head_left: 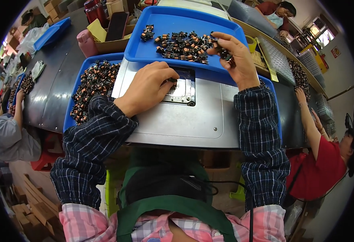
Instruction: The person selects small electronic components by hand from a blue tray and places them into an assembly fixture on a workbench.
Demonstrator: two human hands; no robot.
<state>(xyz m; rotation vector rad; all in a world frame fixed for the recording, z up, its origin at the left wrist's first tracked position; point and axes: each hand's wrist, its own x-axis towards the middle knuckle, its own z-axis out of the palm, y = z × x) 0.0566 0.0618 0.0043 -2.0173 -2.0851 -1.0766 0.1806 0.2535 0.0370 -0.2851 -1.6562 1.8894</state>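
My left hand point(146, 86) rests over the recess of a silver metal work plate point(181, 125). Its thumb and forefinger pinch a small dark part point(171, 82), mostly covered by the fingers, above a shiny metal fixture point(186, 94). Over the right side of a blue tray point(209, 20), my right hand point(241, 60) is raised, fingers curled around small black-and-copper coils point(225, 55); how many cannot be told. A loose heap of similar coils point(185, 46) lies in that tray.
A second blue tray point(68, 113) full of coils stands left of the plate. Behind it are a pink bottle point(87, 43), a phone point(117, 26) and a red flask point(94, 11). Co-workers sit at left, at right point(320, 161) and at the far right. Bubble wrap point(276, 54) lies beyond my right hand.
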